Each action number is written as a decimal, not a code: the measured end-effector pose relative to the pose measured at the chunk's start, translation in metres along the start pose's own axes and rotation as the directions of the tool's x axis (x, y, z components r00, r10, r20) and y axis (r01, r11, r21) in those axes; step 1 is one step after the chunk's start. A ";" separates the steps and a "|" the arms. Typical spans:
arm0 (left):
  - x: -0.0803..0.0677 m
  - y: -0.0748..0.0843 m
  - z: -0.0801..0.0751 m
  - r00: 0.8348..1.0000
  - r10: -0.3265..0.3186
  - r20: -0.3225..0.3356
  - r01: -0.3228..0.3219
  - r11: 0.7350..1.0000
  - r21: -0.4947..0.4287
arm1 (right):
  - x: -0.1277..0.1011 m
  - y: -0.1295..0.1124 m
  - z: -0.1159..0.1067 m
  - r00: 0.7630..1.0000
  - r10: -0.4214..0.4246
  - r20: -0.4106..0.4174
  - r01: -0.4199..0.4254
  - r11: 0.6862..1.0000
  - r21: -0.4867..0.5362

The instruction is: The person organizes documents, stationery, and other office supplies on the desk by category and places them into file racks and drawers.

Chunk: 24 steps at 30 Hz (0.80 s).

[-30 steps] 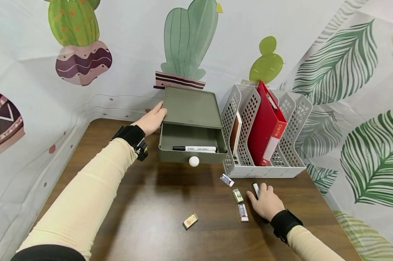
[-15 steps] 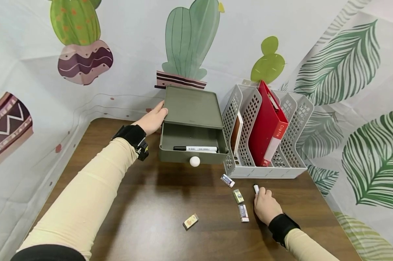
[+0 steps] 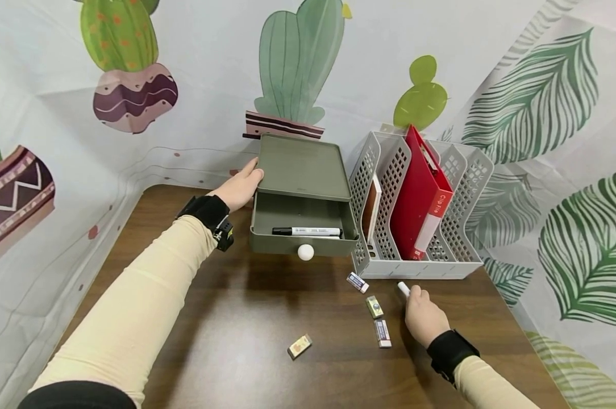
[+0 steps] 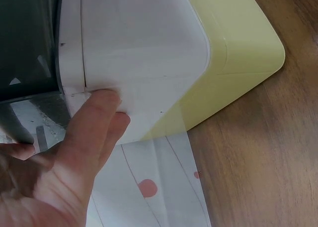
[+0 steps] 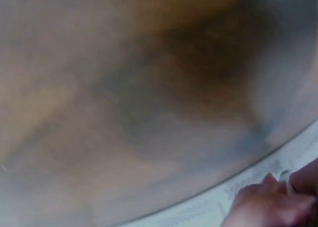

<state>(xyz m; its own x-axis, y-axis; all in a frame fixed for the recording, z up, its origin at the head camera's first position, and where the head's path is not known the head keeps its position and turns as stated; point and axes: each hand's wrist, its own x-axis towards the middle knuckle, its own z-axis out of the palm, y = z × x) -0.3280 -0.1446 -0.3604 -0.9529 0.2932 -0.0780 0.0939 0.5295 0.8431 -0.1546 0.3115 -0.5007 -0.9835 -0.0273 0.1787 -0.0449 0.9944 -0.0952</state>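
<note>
Marker [image 3: 403, 288], white-capped, is sticking out of my right hand [image 3: 423, 319], whose fingers are curling round it at the near right of the brown table [image 3: 226, 341], just in front of the grey file rack [image 3: 415, 267]. In the right wrist view I am seeing little but blur, with fingertips [image 5: 271, 199] at the lower right corner. Left of that hand, three small erasers [image 3: 373, 307] are lying in a loose line, and a fourth eraser [image 3: 299, 346] is sitting nearer and further left. My left hand [image 3: 241, 187] is resting with straight fingers against the left side of the green drawer box [image 3: 303, 167], holding nothing. Its drawer [image 3: 303, 241] is standing pulled out, with another marker [image 3: 305, 231] lying inside. A red folder [image 3: 420, 199] is leaning in the rack.
</note>
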 end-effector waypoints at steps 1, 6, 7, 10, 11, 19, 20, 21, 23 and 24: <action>0.000 0.000 0.000 1.000 0.001 0.002 -0.001 1.000 0.000 | 0.001 -0.001 -0.003 1.000 -0.013 -0.013 0.013 1.000 -0.004; 0.001 -0.003 0.001 1.000 -0.001 0.008 0.000 1.000 0.005 | 0.003 -0.010 -0.013 0.988 -0.082 -0.131 0.084 0.996 0.010; 0.001 -0.003 0.001 1.000 0.001 0.008 -0.001 1.000 0.001 | 0.004 -0.013 -0.015 0.985 -0.086 -0.148 0.090 0.996 0.018; -0.001 -0.001 0.001 1.000 0.010 0.003 -0.010 1.000 -0.009 | 0.006 -0.018 -0.021 0.979 -0.103 -0.175 0.115 0.992 0.055; -0.002 0.000 0.000 1.000 0.011 0.001 -0.011 1.000 -0.009 | 0.007 -0.020 -0.024 0.978 -0.107 -0.177 0.121 0.990 0.070; -0.005 0.003 -0.001 1.000 0.007 0.003 -0.007 1.000 -0.007 | 0.016 -0.038 -0.046 0.971 -0.150 -0.188 0.178 0.973 0.145; -0.006 0.003 -0.001 1.000 0.008 0.003 -0.008 1.000 -0.005 | 0.018 -0.041 -0.050 0.969 -0.156 -0.194 0.186 0.971 0.148; -0.006 0.003 -0.001 1.000 0.008 0.003 -0.008 1.000 -0.005 | 0.021 -0.045 -0.053 0.965 -0.165 -0.205 0.198 0.968 0.153; -0.007 0.004 -0.001 1.000 0.009 0.004 -0.009 1.000 -0.005 | 0.027 -0.053 -0.062 0.953 -0.192 -0.234 0.234 0.958 0.165; -0.007 0.005 -0.001 1.000 0.008 0.003 -0.008 1.000 -0.005 | 0.031 -0.057 -0.066 0.948 -0.204 -0.245 0.249 0.953 0.170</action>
<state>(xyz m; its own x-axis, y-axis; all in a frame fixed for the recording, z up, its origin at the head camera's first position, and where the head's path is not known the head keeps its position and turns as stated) -0.3211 -0.1447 -0.3555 -0.9512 0.3000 -0.0725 0.1003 0.5228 0.8465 -0.1712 0.2606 -0.4247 -0.8801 -0.2044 0.4286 -0.3179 0.9241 -0.2121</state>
